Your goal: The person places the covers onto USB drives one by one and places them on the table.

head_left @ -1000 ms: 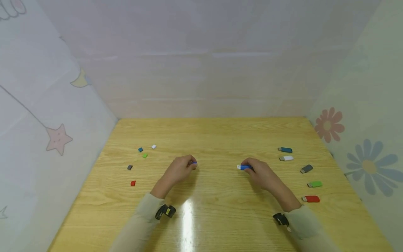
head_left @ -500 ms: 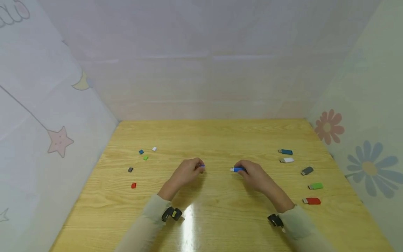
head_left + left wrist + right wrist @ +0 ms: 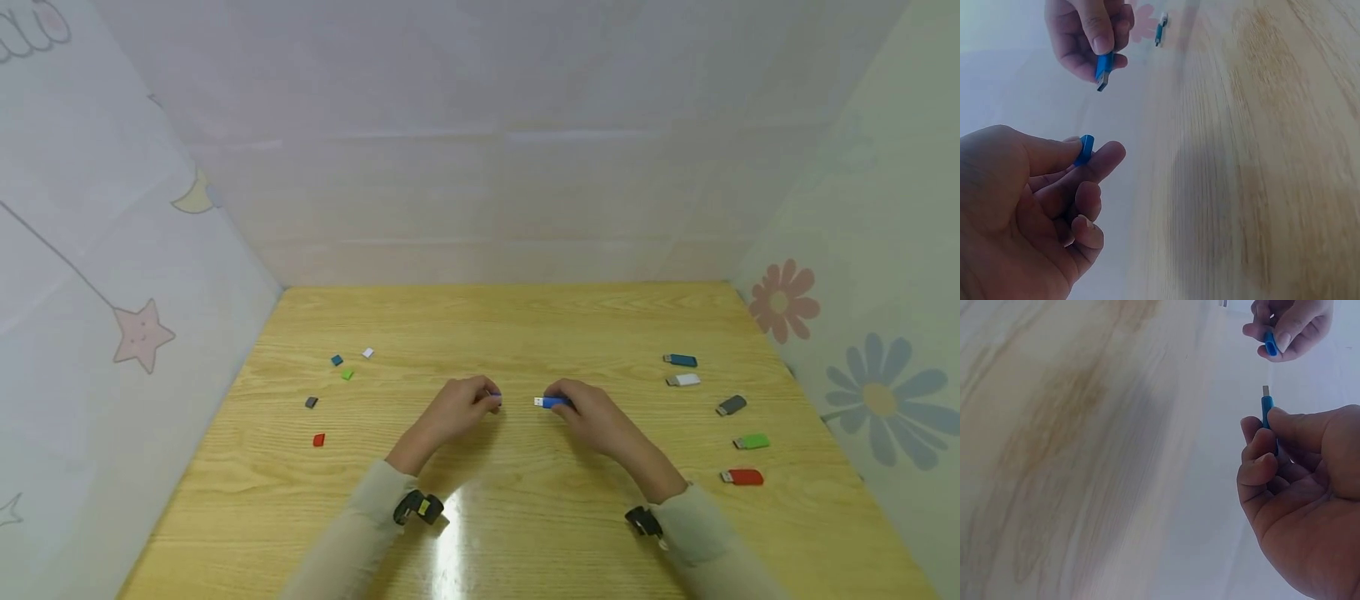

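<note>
My left hand (image 3: 459,408) pinches a small blue USB cap (image 3: 1087,149) between thumb and index finger, its open end showing in the right wrist view. Facing it, my right hand (image 3: 592,412) holds a blue USB flash drive (image 3: 553,402) by its body. The drive's metal plug points left toward the cap, and a short gap separates the two. Both hands are above the middle of the wooden table (image 3: 495,325). Fingers of the right hand cover the rear part of the drive.
Loose caps lie at left: teal (image 3: 337,360), white (image 3: 368,353), green (image 3: 347,374), grey (image 3: 311,402) and red (image 3: 318,440). Uncapped flash drives lie at right: teal (image 3: 681,361), white (image 3: 684,380), grey (image 3: 731,406), green (image 3: 752,442) and red (image 3: 742,477). Patterned walls border the table.
Both hands have moved toward each other, the left one rightward with the cap and the right one leftward with the flash drive, narrowing the gap. The loose pieces lie as before.
</note>
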`<state>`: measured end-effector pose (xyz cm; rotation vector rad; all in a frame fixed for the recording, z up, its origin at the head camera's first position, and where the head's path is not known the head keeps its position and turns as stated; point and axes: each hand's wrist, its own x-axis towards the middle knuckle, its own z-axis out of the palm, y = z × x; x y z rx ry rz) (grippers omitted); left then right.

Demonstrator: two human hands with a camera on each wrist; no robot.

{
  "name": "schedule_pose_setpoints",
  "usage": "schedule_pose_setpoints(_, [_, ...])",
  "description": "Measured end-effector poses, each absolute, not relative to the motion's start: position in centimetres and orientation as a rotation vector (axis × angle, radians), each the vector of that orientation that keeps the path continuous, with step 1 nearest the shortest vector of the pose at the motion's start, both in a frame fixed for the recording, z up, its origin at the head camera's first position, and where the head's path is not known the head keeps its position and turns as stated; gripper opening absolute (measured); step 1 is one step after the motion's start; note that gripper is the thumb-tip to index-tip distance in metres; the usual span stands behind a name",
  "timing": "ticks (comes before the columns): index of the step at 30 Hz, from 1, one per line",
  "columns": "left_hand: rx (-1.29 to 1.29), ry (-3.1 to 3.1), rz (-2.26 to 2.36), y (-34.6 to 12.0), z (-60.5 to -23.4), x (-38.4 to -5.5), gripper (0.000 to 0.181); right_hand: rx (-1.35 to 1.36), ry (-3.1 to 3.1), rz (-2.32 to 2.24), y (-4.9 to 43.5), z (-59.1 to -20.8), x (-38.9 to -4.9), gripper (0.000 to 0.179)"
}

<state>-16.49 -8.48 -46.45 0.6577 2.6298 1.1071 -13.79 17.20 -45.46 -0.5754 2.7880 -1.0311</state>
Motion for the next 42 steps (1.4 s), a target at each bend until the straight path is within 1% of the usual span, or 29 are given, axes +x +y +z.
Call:
schedule_pose_setpoints(7, [0.687, 2.594, 1.156, -8.0, -46.2, -16.4, 0.019, -0.638, 2.791, -1.07, 16.6, -45.4, -13.9, 0.015])
schedule_pose_setpoints(30, [0.708, 2.529, 1.179, -6.8, -46.2, -16.3, 0.02, -0.696, 2.769, -1.088, 15.5, -45.3, -13.8, 0.014])
schedule_pose_setpoints(42, [0.717, 2.496, 1.196, -6.4, -46.4, -16.0, 0.018, -0.736, 2.754, -1.11, 15.3, -45.3, -13.6, 0.014])
